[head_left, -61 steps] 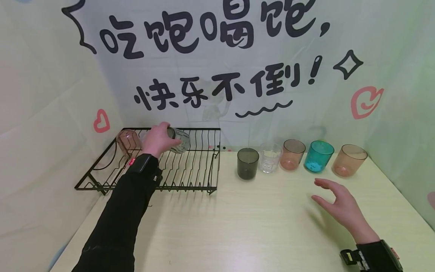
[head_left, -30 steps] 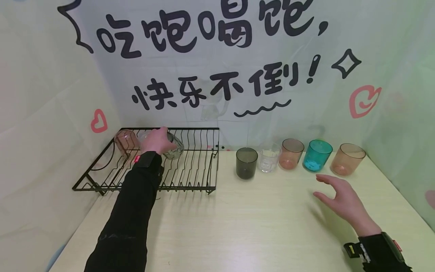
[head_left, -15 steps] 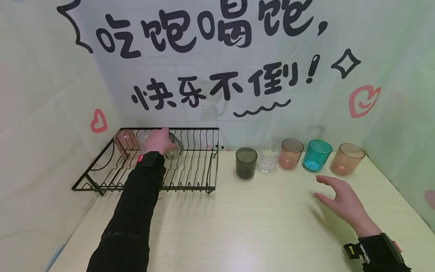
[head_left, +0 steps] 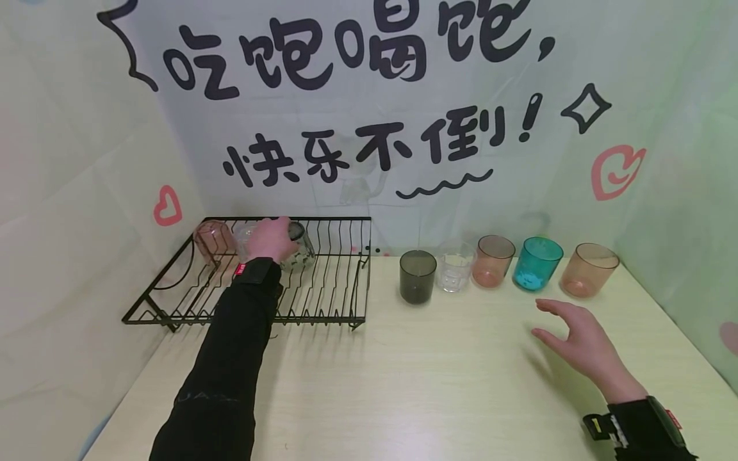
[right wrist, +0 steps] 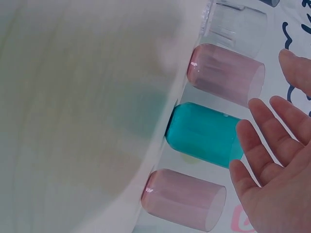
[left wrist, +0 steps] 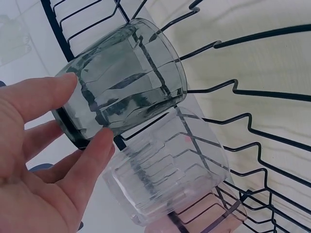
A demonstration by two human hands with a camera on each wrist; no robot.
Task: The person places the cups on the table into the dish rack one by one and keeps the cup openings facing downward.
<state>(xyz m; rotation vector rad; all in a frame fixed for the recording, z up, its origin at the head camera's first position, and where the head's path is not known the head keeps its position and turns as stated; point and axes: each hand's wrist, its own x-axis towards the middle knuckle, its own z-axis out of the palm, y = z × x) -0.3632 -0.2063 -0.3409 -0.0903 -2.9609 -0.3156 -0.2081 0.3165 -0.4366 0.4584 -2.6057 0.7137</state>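
Note:
My left hand [head_left: 270, 240] pinches a grey-tinted glass [left wrist: 124, 82] near its base with thumb and fingertips. The glass is mouth down in the black wire dish rack [head_left: 323, 320], at the rack's back row. Right beside it, a clear glass [left wrist: 167, 160] sits in the rack, partly hidden by the hand in the head view. A pink glass [head_left: 216, 239] occupies the back left corner. Over the right of the table, my right hand [head_left: 588, 349] hovers with fingers spread and holds nothing. The teal glass [right wrist: 206, 133] is nearest to its fingertips in the right wrist view.
Along the back wall stands a row of upright glasses: dark grey [head_left: 418, 276], clear [head_left: 455, 272], pink [head_left: 492, 262], teal [head_left: 538, 266] and peach [head_left: 589, 272]. A printed cloth [head_left: 346, 153] hangs behind them. Pale tabletop [head_left: 403, 384] lies in front.
My left hand has lowered the grey glass from a sideways tilt to mouth down in the rack, shifting it slightly. The right hand has hardly moved.

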